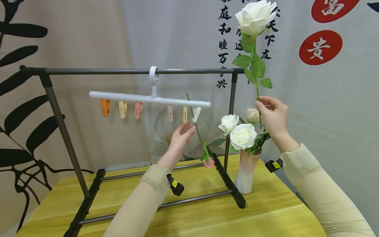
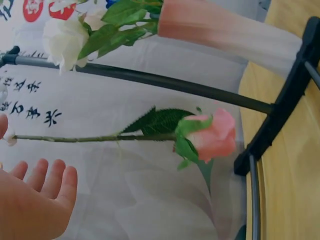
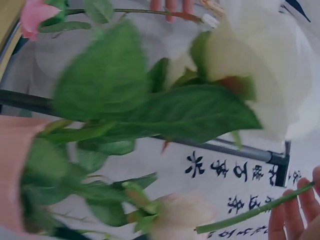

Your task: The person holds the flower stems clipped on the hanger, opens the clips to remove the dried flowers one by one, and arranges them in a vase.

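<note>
My right hand pinches the green stem of a long white rose, holding it upright above the vase. In the right wrist view, the stem's cut end sticks out below the fingers. My left hand is raised under the hanger's right side, fingertips close to a yellow clip and a white clip. Its fingers look loosely extended, with nothing visible in them. A pink rose hangs head down by its stem from the white clip, just right of that hand.
A white hanger with several coloured clips hooks over a dark metal rack on the wooden table. Behind the right post, a pink-and-white vase holds several white roses. A printed curtain hangs behind.
</note>
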